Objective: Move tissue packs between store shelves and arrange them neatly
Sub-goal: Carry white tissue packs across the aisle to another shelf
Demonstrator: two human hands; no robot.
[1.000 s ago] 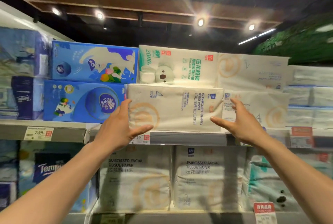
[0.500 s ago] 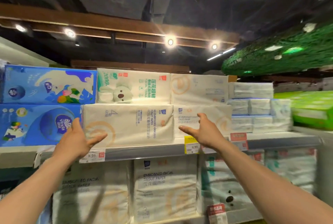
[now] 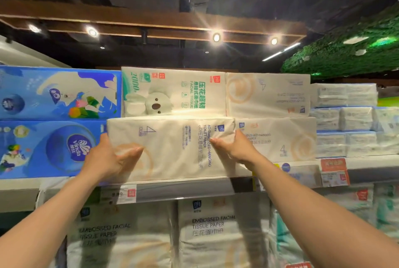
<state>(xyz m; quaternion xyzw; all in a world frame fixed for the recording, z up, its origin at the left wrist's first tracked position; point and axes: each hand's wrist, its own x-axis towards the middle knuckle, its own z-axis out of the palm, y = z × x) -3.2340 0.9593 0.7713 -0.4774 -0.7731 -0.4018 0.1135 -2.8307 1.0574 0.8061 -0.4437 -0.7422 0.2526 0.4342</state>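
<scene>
On the upper shelf [image 3: 183, 190] the cream pack [image 3: 172, 149] lay on its long side between the blue packs [image 3: 54, 149] and a twin pack [image 3: 280, 138], its front standing proud of the row. The left hand [image 3: 112, 157] gripped its left end, thumb across the front and fingers round the side. The right hand [image 3: 235, 149] gripped the right end likewise, its thumb creasing the wrap. So the hands were well apart, each clamped on one end of the pack. A koala pack [image 3: 172, 93] sat just above and behind; whether it bore on the cream pack could not be told.

The step looked like drawing the pack off the shelf, or else squaring it in the row; the view did not settle which. Either way, both ends wanted to travel together and level, so that the pack would not skew against the twin pack. The wrap was soft and gave under the thumbs, so broad pressure from the palms would likely serve better than a pinch. A slight lift would probably keep its lower edge off the tags [image 3: 121, 194] on the rail, and the koala pack needed watching lest it slide forward
</scene>
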